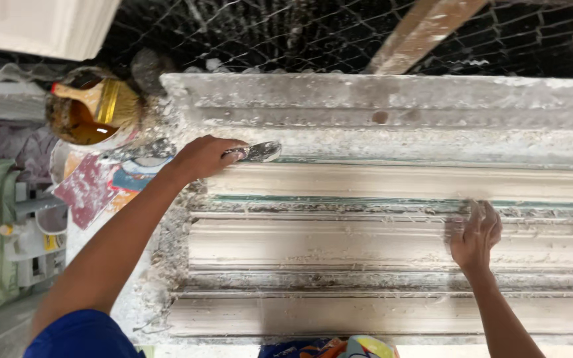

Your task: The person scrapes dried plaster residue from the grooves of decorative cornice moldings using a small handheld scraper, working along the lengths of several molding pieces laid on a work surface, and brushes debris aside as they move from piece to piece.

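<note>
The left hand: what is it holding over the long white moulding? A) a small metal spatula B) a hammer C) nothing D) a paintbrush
A: the left hand grips a small metal spatula, its blade lying on the plaster moulding; the paintbrush sits in a pot apart.

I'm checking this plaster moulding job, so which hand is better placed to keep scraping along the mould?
Left, probably: the left hand grips the scraper, blade on the mould. The right hand lies flat, toolless.

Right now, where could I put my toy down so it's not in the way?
The long ribbed mould is bare between the left hand holding the scraper and the right hand. It's crowded by the tin with the brush.
</note>
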